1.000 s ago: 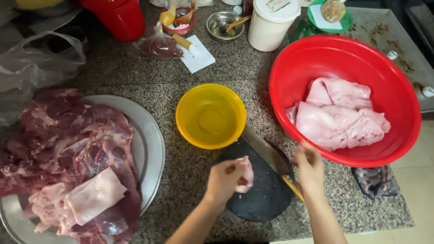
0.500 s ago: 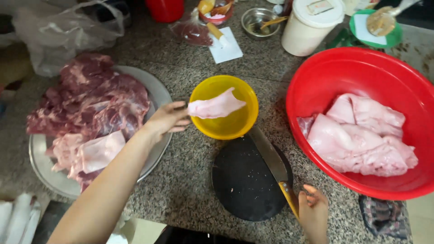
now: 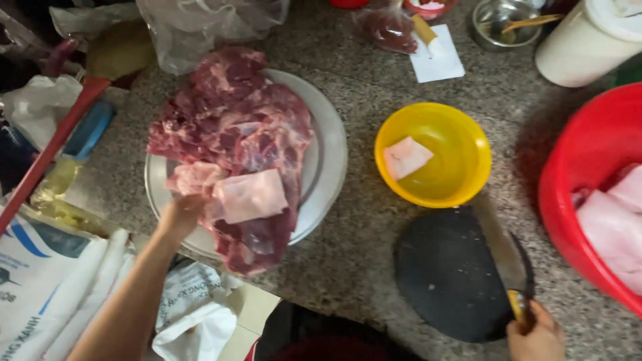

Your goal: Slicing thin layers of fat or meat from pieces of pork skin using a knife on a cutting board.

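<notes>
Left hand point(image 3: 182, 212): closed on pale meat slab point(image 3: 249, 195), at plate point(image 3: 329, 160) near edge | slab long axis: left-right | right hand point(image 3: 535, 333): gripping cleaver point(image 3: 503, 249), well apart on black board point(image 3: 449, 274).

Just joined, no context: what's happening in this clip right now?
A person is handling raw meat on a granite counter. The left hand grips a pale slab at the edge of the pile of red meat on the round metal tray. The right hand holds the yellow handle of a cleaver lying across the dark round cutting board. One pale piece sits in the yellow bowl; more pale cuts lie in the red basin.
</notes>
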